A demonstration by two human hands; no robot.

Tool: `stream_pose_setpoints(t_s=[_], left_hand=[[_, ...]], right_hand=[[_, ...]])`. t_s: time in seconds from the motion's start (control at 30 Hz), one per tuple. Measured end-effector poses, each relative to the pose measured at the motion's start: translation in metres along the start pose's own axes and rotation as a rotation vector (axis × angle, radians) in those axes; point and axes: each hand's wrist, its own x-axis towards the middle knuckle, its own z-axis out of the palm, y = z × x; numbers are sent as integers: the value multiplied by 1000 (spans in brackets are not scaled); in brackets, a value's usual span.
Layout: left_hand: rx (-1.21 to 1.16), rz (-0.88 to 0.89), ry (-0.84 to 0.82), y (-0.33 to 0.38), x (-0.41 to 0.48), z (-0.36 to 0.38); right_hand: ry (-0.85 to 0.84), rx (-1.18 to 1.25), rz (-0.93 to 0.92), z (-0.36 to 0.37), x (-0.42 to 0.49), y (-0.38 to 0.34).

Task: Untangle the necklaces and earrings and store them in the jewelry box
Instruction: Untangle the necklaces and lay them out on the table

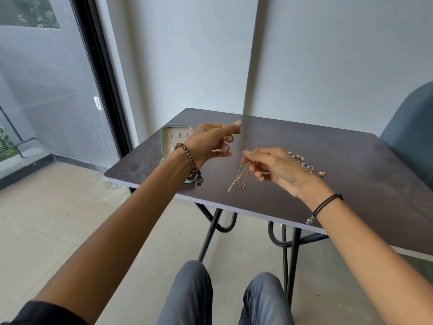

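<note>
Thin tangled necklace chains (239, 177) hang above the dark table (304, 184), a small pendant dangling at their low end. My right hand (274, 167) pinches the chains near their top. My left hand (213, 141) is raised just left of them with its fingers curled; a very fine strand seems to run up toward its fingertips, but I cannot tell whether it holds it. The teal jewelry box (174, 141) stands open behind my left wrist, its cream lining showing. A row of earrings (302, 161) lies on the table beyond my right hand.
A single gold earring (321, 173) lies apart at the end of the row. A blue chair (410, 137) stands at the table's right side. My knees are under the table's near edge, and a glass door is on the left.
</note>
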Motion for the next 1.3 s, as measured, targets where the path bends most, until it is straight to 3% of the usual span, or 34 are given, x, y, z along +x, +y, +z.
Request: stream_pose_setpoints(t_s=[0.33,0.77,1.03,1.3], left_hand=[[104,29,-24,10,3,9],[151,-9,2,-2,5,-8],[150,-54,7,-13,6,-20],[140,-132,-162,-29,-1,-33]], right_hand=[[101,-2,-7,-8,-3,8],[63,108,-102,-5,6,-3],[131,354,-89,0,19,-20],[236,767,-104,-14,26,-24]])
